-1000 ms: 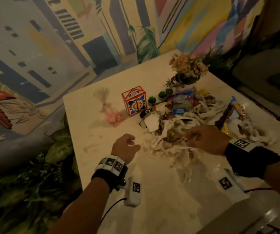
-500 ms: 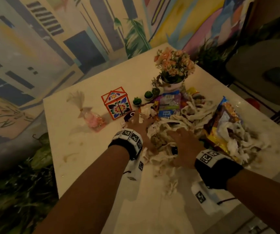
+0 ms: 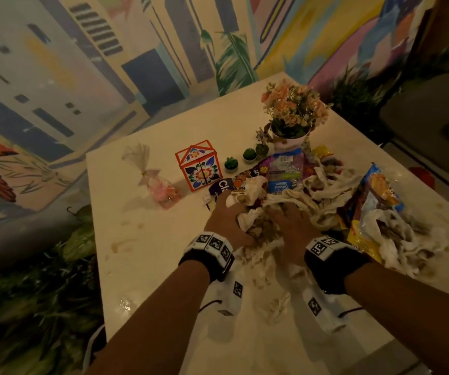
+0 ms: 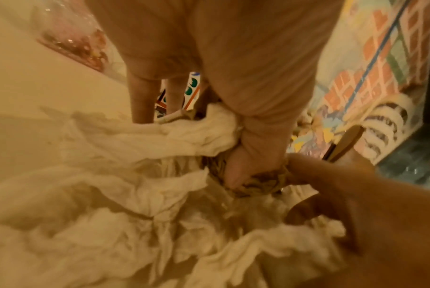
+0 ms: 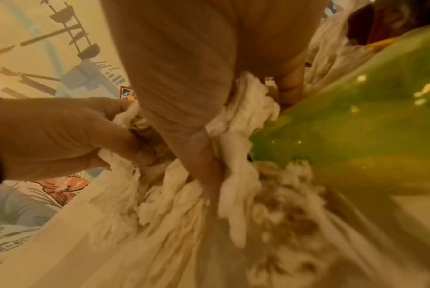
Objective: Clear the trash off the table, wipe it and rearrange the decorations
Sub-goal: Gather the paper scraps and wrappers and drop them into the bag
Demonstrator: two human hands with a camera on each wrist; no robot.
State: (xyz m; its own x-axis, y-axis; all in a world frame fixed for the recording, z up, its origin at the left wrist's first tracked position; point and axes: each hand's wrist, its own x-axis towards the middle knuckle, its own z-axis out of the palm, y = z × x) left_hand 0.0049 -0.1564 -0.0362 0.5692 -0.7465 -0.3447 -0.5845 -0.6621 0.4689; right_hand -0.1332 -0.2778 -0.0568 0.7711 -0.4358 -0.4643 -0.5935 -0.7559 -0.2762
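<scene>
Your left hand (image 3: 224, 221), which hung loosely curled over bare table (image 3: 147, 239) a second ago, now has its fingers curled into the left edge of the soiled tissue heap (image 3: 261, 226), thumb pressed into the wad. Your right hand (image 3: 292, 228) has dropped from picking at the top and grips the same clump beside it, fingers buried. The heap still sits mid-table among wrappers (image 3: 285, 171), so clearing has, I judge, only just begun; wiping and the decorations wait.
</scene>
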